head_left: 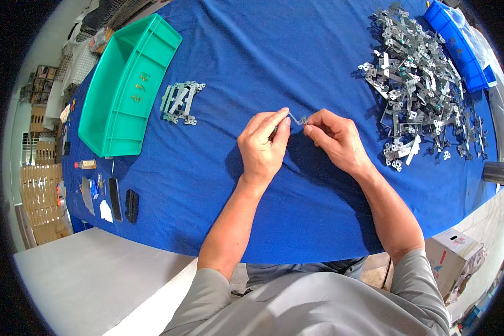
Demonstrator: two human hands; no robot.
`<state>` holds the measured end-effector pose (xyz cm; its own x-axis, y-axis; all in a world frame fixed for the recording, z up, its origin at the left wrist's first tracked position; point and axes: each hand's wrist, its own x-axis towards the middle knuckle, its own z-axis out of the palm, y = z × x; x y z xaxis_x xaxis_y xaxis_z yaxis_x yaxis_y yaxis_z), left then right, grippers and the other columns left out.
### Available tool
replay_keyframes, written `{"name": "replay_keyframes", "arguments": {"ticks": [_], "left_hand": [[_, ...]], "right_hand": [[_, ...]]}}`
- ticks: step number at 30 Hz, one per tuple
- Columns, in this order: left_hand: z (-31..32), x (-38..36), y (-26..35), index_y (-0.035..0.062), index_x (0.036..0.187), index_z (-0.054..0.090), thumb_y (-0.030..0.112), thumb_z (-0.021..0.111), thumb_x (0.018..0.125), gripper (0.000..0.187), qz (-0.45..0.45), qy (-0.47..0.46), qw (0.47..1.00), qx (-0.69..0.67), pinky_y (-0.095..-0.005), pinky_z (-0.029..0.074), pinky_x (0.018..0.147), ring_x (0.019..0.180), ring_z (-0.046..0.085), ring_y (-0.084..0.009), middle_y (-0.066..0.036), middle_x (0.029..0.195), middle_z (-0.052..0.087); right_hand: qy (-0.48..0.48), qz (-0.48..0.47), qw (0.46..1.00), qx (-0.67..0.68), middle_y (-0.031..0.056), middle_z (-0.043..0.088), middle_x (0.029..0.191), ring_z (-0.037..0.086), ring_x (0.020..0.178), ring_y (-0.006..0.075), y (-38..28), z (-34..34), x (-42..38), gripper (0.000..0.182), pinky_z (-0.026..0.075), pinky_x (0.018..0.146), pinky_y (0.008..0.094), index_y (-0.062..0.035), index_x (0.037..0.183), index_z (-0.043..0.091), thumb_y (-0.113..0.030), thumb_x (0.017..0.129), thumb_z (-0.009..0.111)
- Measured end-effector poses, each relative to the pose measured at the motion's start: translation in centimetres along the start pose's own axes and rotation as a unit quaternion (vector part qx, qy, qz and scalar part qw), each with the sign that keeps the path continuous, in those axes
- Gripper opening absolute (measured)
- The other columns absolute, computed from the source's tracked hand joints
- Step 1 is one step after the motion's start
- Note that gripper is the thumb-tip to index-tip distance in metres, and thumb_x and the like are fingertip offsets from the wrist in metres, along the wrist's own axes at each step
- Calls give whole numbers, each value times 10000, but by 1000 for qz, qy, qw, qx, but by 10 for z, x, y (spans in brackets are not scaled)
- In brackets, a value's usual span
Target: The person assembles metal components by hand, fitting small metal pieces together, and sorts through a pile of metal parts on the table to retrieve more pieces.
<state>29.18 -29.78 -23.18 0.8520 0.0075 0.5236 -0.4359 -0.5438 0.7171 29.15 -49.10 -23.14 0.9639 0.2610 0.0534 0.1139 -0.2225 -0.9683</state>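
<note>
Above the middle of the blue cloth, my left hand (pixel 265 147) and my right hand (pixel 337 139) hold one small metal bracket (pixel 299 120) between them. Left thumb and fingers pinch one end of it; the right thumb and forefinger pinch the other. Part of the bracket is hidden by the fingertips. A large heap of similar metal brackets (pixel 417 73) lies to the right of my right hand. To the left of my left hand lies a small group of brackets (pixel 180 103), laid close side by side.
A green plastic bin (pixel 119 134) stands on the left of the blue-covered table (pixel 246 50). At the far right is a blue bin (pixel 465 56) with clear plastic. A small bottle (pixel 85 164), a black phone-like object (pixel 115 199) and a black case (pixel 131 206) lie at front left.
</note>
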Motion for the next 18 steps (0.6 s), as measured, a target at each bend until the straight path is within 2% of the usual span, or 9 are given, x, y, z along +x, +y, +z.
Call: {"name": "replay_keyframes", "arguments": {"ticks": [5, 8, 11, 14, 17, 18], "left_hand": [[-1, 2, 0, 32, 1039, 790, 1, 775, 853, 189, 60, 16, 998, 34, -303, 531, 643, 746, 683, -183, -98, 916, 746], [-1, 3, 2, 38, 1027, 790, -11, 780, 826, 207, 76, 6, 996, 51, -347, 545, 701, 794, 692, -244, -114, 921, 745], [-1, 1, 4, 42, 1024, 789, -14, 778, 819, 213, 81, -1, 995, 52, -362, 549, 725, 807, 696, -260, -117, 918, 745], [-2, 2, 7, 41, 1024, 789, -17, 775, 823, 209, 91, -18, 994, 62, -359, 549, 731, 817, 696, -257, -114, 912, 745], [-2, 2, 7, 36, 1028, 788, -20, 772, 824, 213, 103, -24, 993, 47, -355, 547, 714, 807, 697, -264, -120, 917, 744], [-1, 2, 5, 32, 1032, 787, -20, 767, 835, 205, 104, -19, 994, 39, -345, 546, 698, 791, 698, -247, -120, 910, 744]], "right_hand": [[20, 40, 997, 63, 24, 655, 764, 624, 667, 77, -6, 2, 1, 168, 528, 604, 264, -1, 1035, 644, -159, 992, 678], [25, 25, 995, 92, 37, 670, 805, 645, 691, 88, -3, 3, 1, 179, 558, 633, 268, -7, 1070, 641, -160, 988, 684], [-2, 21, 994, 111, 41, 677, 837, 627, 706, 80, -1, 2, 1, 171, 526, 621, 259, -7, 1071, 646, -155, 991, 680], [-18, 36, 999, 25, 14, 640, 824, 566, 679, 70, -5, -3, 1, 171, 467, 594, 243, -10, 1069, 648, -159, 992, 681], [63, -147, 987, -6, -28, 577, 789, 492, 649, 58, 10, 3, 9, 147, 408, 573, 230, -35, 1058, 654, -176, 1018, 653], [55, -80, 993, 63, -37, 563, 781, 483, 645, 56, 7, 1, 7, 142, 407, 573, 227, -45, 1054, 656, -183, 1026, 643]]}}
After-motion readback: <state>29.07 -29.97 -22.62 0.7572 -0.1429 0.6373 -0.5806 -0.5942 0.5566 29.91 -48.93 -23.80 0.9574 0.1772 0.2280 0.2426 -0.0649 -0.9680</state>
